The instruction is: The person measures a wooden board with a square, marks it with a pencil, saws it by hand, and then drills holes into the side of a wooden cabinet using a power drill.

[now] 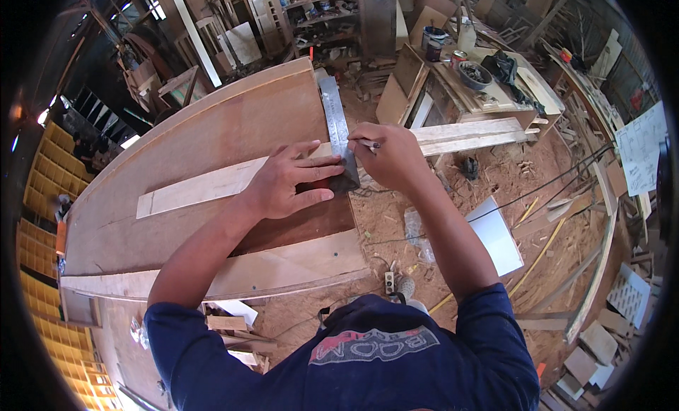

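Observation:
A long pale wooden board (205, 188) lies across a large brown wooden panel (240, 121) and runs out past its right edge. Over the board sits a try square with a metal blade (331, 103) pointing away and a dark stock at the near end. My left hand (283, 181) presses down on board and square with its fingers spread, fingertips touching the square. Pinched in my right hand (392, 155) is a pencil (369, 143), held beside the blade; its tip is hidden behind my fingers.
To the right, a cluttered bench (488, 79) holds a bowl (474, 75), cans and a black bag. Beyond stand shelves (325, 19). A white sheet (495, 234) and a black cable lie on the sawdust-covered floor. Wood scraps (598, 344) are piled at lower right.

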Available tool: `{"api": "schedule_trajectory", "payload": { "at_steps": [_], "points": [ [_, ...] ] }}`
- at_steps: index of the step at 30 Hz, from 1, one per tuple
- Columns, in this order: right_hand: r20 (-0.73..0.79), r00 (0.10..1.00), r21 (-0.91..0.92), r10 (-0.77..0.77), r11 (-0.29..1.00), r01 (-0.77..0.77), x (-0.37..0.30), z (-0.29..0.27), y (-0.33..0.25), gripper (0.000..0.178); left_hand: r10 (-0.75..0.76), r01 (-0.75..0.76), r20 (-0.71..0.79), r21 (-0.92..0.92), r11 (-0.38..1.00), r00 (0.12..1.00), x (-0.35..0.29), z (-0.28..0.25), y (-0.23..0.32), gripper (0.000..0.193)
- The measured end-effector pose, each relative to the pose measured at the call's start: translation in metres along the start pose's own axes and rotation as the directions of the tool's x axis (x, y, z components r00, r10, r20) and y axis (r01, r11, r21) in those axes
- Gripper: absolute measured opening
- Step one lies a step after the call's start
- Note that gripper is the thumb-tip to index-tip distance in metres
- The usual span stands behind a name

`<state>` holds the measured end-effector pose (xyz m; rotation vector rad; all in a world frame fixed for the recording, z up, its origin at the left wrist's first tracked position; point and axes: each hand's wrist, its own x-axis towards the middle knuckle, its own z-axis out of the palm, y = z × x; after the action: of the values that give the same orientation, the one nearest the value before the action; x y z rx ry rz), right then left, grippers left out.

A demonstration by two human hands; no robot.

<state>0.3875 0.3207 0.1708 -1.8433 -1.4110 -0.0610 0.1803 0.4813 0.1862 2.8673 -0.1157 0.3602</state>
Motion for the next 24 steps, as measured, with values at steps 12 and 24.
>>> {"api": "schedule_trajectory", "payload": {
  "at_steps": [12, 24],
  "points": [
    [0.017, 0.994, 0.088, 0.106, 0.990, -0.108, 0.015, -0.005, -0.014, 0.024, -0.004, 0.004, 0.017, 0.046, 0.999, 1.000, -0.001, -0.001, 0.000, 0.049],
    [-0.017, 0.988, 0.133, 0.157, 0.979, -0.153, 0.029, -0.008, -0.008, 0.028, -0.003, 0.003, 0.015, 0.009, 1.000, 1.000, 0.000, 0.001, -0.002, 0.049]
  ]
}}
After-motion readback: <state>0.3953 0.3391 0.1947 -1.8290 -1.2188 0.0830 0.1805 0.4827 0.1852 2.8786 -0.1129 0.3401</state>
